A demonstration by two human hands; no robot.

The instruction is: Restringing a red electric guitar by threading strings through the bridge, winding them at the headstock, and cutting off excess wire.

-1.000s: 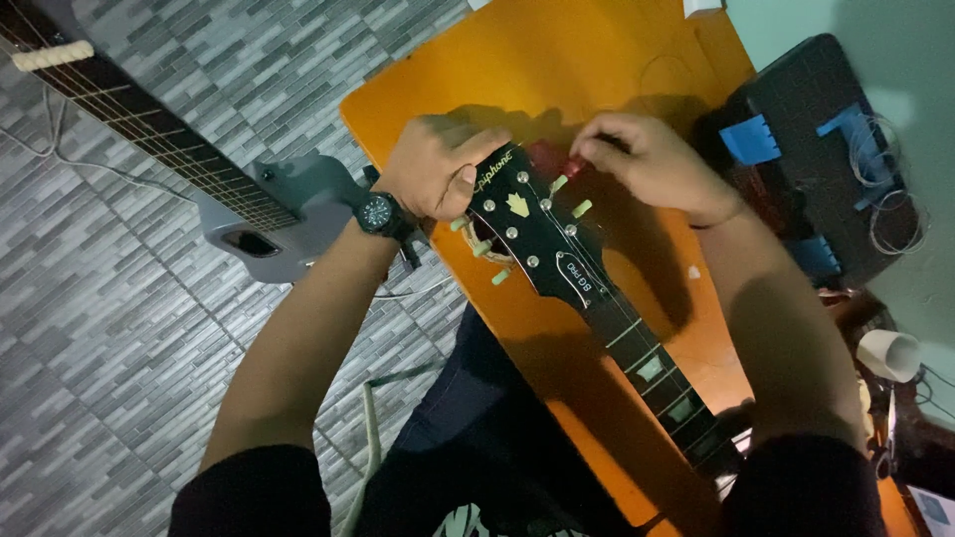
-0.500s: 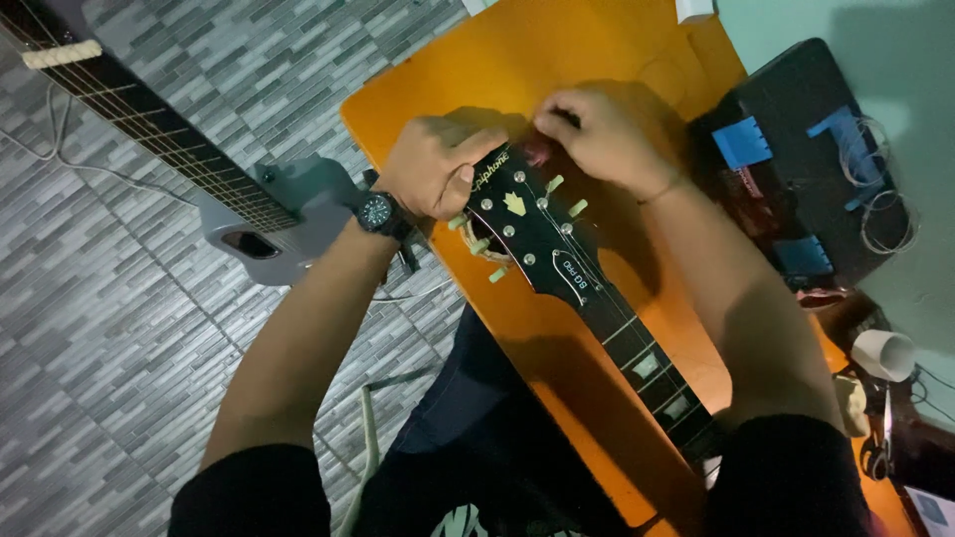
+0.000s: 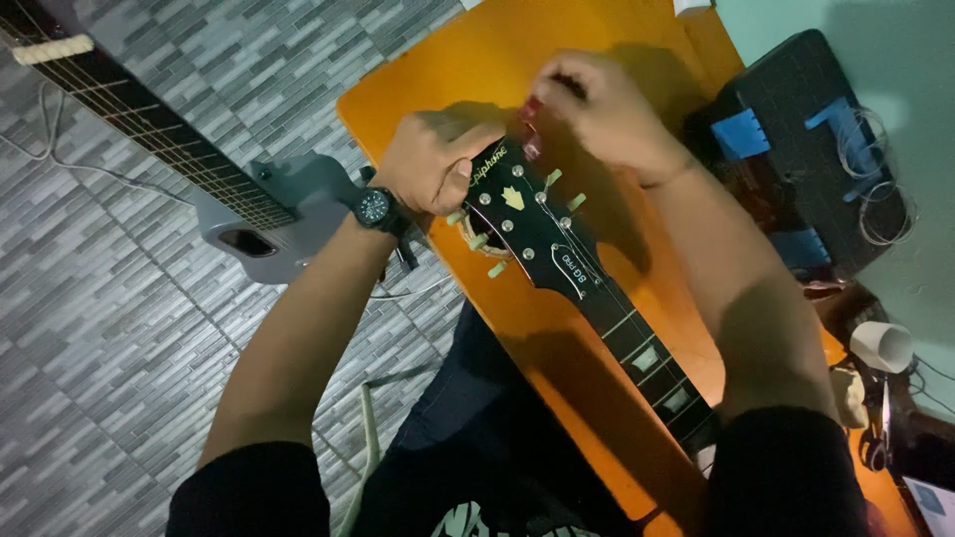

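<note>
A black guitar headstock [image 3: 527, 224] with pale green tuning pegs lies on an orange table [image 3: 477, 70]; its neck [image 3: 647, 348] runs toward me. My left hand [image 3: 433, 164], with a black watch [image 3: 375, 207] on the wrist, grips the headstock's upper left edge. My right hand [image 3: 607, 109] hovers just beyond the headstock's tip, fingers pinched on a small red tool [image 3: 530, 124] that touches the tip. What the tool's end meets is hidden by my fingers.
A grey guitar [image 3: 269, 214] lies on the tiled floor to the left, with a thin cable beside it. A black case with blue latches [image 3: 806, 149] sits at the table's right, with coiled wire on it. A white cup [image 3: 880, 345] stands lower right.
My right hand has moved from the headstock's right side up to its tip, carrying the red tool. My left hand has kept its hold on the headstock.
</note>
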